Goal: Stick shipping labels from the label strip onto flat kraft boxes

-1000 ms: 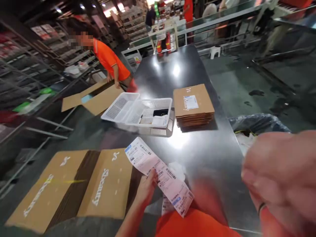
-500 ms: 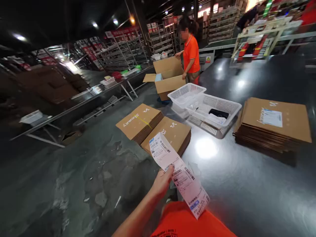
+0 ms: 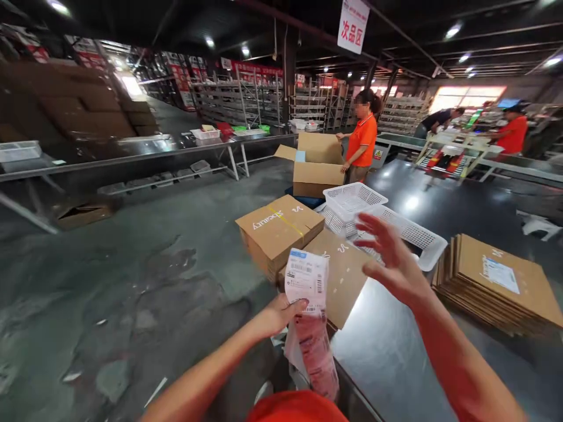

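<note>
My left hand [image 3: 277, 316] is shut on a long printed shipping label strip [image 3: 307, 276], whose lower part hangs down [image 3: 315, 357] in a bend. My right hand [image 3: 391, 258] is raised and open, its fingers spread and holding nothing. It hovers just over a flat cardboard mailer [image 3: 341, 275], in front of a white plastic basket [image 3: 409, 230]. Behind the label sits a strapped stack of cardboard mailers [image 3: 279, 234] with a yellow band.
A second white basket [image 3: 354, 202] stands beside the first on the steel table [image 3: 396, 357]. A flat mailer stack [image 3: 501, 281] lies to the right. Farther back, a co-worker in an orange shirt [image 3: 363, 138] stands at an open cardboard box [image 3: 314, 167]. Shelving racks line the background.
My right hand has come up into view over the mailer, open. The view has swung left and up. The label strip now bends downward from my left hand.
</note>
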A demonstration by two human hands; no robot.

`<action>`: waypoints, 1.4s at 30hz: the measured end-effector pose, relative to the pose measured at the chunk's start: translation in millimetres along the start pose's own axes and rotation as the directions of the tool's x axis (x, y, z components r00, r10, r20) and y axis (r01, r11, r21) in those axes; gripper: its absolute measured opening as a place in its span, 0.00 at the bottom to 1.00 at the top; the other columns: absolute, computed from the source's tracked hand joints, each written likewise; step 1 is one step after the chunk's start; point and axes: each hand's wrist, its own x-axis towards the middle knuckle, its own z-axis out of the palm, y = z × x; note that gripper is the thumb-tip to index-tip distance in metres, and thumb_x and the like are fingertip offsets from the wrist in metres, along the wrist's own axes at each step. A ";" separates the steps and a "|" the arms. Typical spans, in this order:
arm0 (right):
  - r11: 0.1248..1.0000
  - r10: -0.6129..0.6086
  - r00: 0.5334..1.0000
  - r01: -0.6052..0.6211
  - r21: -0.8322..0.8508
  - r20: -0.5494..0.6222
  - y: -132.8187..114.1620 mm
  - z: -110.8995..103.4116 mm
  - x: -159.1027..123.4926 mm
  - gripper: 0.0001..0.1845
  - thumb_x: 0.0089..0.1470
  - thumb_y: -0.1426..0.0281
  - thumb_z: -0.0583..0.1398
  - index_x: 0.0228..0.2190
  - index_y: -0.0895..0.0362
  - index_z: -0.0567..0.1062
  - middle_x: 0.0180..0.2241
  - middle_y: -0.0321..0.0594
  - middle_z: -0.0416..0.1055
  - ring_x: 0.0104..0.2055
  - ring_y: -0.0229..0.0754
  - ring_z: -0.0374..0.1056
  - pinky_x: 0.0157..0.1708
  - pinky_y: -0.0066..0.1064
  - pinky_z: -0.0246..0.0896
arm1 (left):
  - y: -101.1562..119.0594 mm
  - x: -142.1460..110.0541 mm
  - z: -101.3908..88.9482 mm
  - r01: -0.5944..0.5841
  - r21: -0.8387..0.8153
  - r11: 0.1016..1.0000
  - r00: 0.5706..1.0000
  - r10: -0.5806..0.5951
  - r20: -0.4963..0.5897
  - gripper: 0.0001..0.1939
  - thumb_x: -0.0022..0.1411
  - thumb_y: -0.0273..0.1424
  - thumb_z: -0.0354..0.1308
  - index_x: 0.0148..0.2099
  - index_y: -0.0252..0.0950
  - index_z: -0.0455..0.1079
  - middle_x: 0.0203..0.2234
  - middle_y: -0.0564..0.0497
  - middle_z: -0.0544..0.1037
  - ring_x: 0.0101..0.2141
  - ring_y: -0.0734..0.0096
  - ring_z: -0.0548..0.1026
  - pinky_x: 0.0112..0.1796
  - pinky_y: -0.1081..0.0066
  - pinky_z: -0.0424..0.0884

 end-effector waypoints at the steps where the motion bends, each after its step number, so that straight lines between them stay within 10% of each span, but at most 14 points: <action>1: 1.000 -0.011 0.999 0.012 -0.010 0.052 -7.6 15.9 9.3 0.42 0.49 0.49 0.63 0.60 0.49 0.58 0.58 0.45 0.56 0.57 0.50 0.57 0.50 0.37 0.64 | -1.3 3.4 -11.9 -0.008 0.029 1.000 0.998 0.007 0.055 0.19 0.61 0.40 0.54 0.49 0.38 0.76 0.46 0.46 0.78 0.48 0.56 0.74 0.53 0.60 0.66; 6: 0.962 0.189 0.924 -0.107 -0.250 0.333 -6.1 83.5 39.0 0.23 0.51 0.51 0.61 0.37 0.59 0.72 0.34 0.39 0.69 0.34 0.38 0.64 0.31 0.25 0.60 | -26.5 8.3 -52.2 0.052 0.005 0.999 0.978 -0.052 0.202 0.19 0.61 0.41 0.53 0.45 0.36 0.78 0.41 0.44 0.80 0.44 0.54 0.76 0.48 0.60 0.70; 9: 0.926 0.286 0.939 -0.219 -0.307 0.191 17.1 105.6 25.7 0.25 0.54 0.49 0.56 0.23 0.60 0.66 0.23 0.35 0.61 0.25 0.33 0.55 0.24 0.24 0.48 | -44.1 -2.3 -62.5 0.049 0.008 0.999 0.976 -0.049 0.214 0.22 0.55 0.38 0.61 0.51 0.37 0.74 0.46 0.43 0.77 0.47 0.54 0.74 0.50 0.60 0.68; 13: 0.883 0.389 0.921 -0.365 -0.296 0.025 43.9 127.7 -10.4 0.26 0.57 0.50 0.51 0.22 0.59 0.66 0.21 0.36 0.62 0.25 0.34 0.54 0.24 0.25 0.46 | -45.7 -15.4 -62.6 -0.038 0.103 0.994 0.998 0.042 -0.037 0.35 0.50 0.34 0.66 0.61 0.39 0.64 0.58 0.43 0.66 0.58 0.57 0.64 0.59 0.64 0.57; 19: 0.853 0.471 0.879 -0.475 -0.217 -0.075 65.0 166.6 -42.9 0.30 0.57 0.47 0.50 0.21 0.59 0.68 0.20 0.36 0.62 0.24 0.34 0.54 0.23 0.23 0.44 | -41.9 -11.0 -38.7 0.097 -0.048 0.994 0.991 -0.101 -0.083 0.24 0.57 0.34 0.59 0.56 0.35 0.66 0.44 0.44 0.75 0.43 0.66 0.73 0.47 0.69 0.67; 24: 0.859 0.471 0.870 -0.490 -0.148 -0.145 79.5 184.2 -53.4 0.30 0.59 0.48 0.50 0.21 0.60 0.69 0.20 0.36 0.63 0.24 0.33 0.55 0.24 0.23 0.46 | -52.1 -3.3 -31.8 0.227 -0.242 0.943 0.967 -0.248 -0.062 0.37 0.53 0.33 0.62 0.63 0.36 0.54 0.37 0.49 0.73 0.29 0.76 0.71 0.33 0.75 0.67; 28: 0.878 0.473 0.880 -0.475 -0.057 -0.047 84.7 186.0 -60.4 0.27 0.59 0.50 0.51 0.29 0.60 0.74 0.25 0.38 0.70 0.28 0.36 0.63 0.27 0.24 0.54 | -55.7 10.3 -31.7 0.271 -0.167 0.948 0.960 -0.278 -0.021 0.17 0.48 0.35 0.64 0.39 0.32 0.71 0.32 0.49 0.74 0.27 0.76 0.69 0.29 0.76 0.64; 32: 0.881 0.468 0.881 -0.471 -0.031 -0.068 94.2 175.1 -67.6 0.17 0.56 0.57 0.57 0.37 0.58 0.75 0.32 0.39 0.73 0.33 0.38 0.67 0.31 0.24 0.58 | -64.7 22.9 -25.4 0.359 -0.080 0.930 0.933 -0.358 0.019 0.18 0.46 0.41 0.64 0.21 0.32 0.65 0.16 0.57 0.65 0.20 0.79 0.60 0.23 0.76 0.56; 39: 0.872 0.356 0.914 -0.400 -0.283 -0.193 160.8 124.7 -21.7 0.10 0.58 0.65 0.57 0.31 0.59 0.73 0.29 0.38 0.71 0.32 0.37 0.64 0.32 0.26 0.55 | -102.5 40.0 -20.4 0.402 -0.060 0.914 0.916 -0.402 0.010 0.18 0.45 0.42 0.66 0.27 0.32 0.68 0.20 0.55 0.71 0.23 0.77 0.65 0.25 0.76 0.59; 42: 0.710 0.341 0.912 -0.409 -0.573 -0.228 191.9 102.4 14.6 0.11 0.57 0.64 0.60 0.39 0.58 0.73 0.38 0.42 0.71 0.41 0.43 0.64 0.40 0.30 0.56 | -126.9 31.0 -33.7 0.477 -0.092 0.874 0.879 -0.473 0.065 0.22 0.42 0.37 0.67 0.39 0.29 0.73 0.32 0.48 0.78 0.30 0.70 0.72 0.33 0.73 0.66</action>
